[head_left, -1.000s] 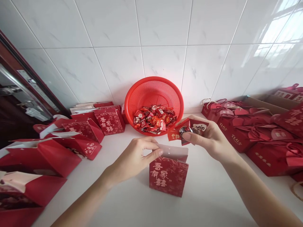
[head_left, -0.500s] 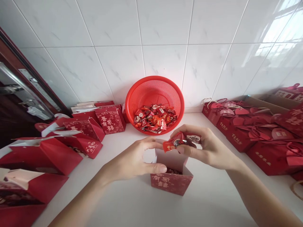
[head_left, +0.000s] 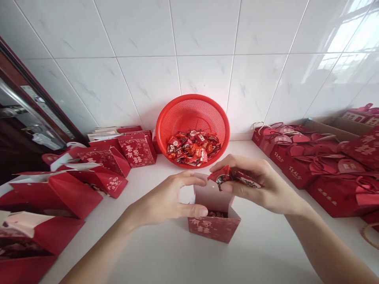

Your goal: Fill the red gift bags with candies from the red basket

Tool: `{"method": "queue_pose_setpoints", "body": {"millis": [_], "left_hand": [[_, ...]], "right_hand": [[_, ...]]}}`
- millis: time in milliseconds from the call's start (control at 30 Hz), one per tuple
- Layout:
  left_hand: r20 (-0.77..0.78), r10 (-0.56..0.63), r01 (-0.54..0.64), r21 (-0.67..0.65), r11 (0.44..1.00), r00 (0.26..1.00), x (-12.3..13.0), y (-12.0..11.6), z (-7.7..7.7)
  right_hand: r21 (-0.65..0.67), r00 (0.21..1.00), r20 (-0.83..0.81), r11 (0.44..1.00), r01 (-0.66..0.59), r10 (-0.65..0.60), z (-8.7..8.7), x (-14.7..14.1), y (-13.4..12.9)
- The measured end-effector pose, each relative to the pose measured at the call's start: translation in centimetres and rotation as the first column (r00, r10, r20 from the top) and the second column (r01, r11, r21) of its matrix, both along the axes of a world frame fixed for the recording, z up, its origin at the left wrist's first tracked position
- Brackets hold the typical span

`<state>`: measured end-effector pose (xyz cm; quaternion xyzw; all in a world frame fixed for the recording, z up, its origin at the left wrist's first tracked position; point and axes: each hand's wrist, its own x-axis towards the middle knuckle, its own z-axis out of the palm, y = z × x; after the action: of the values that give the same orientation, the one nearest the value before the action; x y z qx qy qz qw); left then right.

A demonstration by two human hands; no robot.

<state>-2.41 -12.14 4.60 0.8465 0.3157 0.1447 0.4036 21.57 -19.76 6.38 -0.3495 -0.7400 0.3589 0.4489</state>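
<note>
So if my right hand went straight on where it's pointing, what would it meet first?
Your right hand would likely meet your left hand first, though depth is unclear: the raised back flap of the red box might come sooner.

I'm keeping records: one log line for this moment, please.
left hand: spread at open box; right hand: holding sweets; basket: more sweets inside

Pale characters on the back-left bag read 吾家有囍; the open bag shows 有 and 囍 in similar lettering. Gold script on the right-hand boxes is too small to read.
</note>
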Motion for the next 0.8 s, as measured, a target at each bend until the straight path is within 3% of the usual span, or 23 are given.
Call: {"method": "queue_pose_setpoints", "body": {"millis": [233, 400, 533, 667, 800], "left_hand": [[0.016, -0.019, 0.019, 0.052, 0.998, 1.000, 0.0, -0.2, -0.1], [0.003, -0.025, 0.025, 0.009, 1.000, 1.000, 0.2, -0.4, 0.1], [0.019, -0.048, 0.049, -0.026, 0.998, 0.999, 0.2, -0.3, 0.2], [-0.018, -0.009, 0.009, -0.005, 1.000, 1.000, 0.0, -0.2, 0.1], [-0.026, -0.017, 0.017, 0.005, 1.000, 1.000, 0.0, -0.1, 0.0]], "right_hand": [[0.073, 0.985, 0.116, 0.990, 0.117, -0.125, -0.7, -0.3, 0.0], [0.150, 0.947, 0.268, 0.978, 0.142, -0.178, -1.0, -0.6, 0.3], [0.155, 0.939, 0.241, 0.965, 0.213, -0.246, -0.9, -0.6, 0.4], [-0.059, 0.966, 0.053, 0.965, 0.257, -0.254, -0.3, -0.5, -0.1], [-0.330, 0.969, -0.152, 0.934, 0.137, -0.196, 0.2, -0.1, -0.2]]}}
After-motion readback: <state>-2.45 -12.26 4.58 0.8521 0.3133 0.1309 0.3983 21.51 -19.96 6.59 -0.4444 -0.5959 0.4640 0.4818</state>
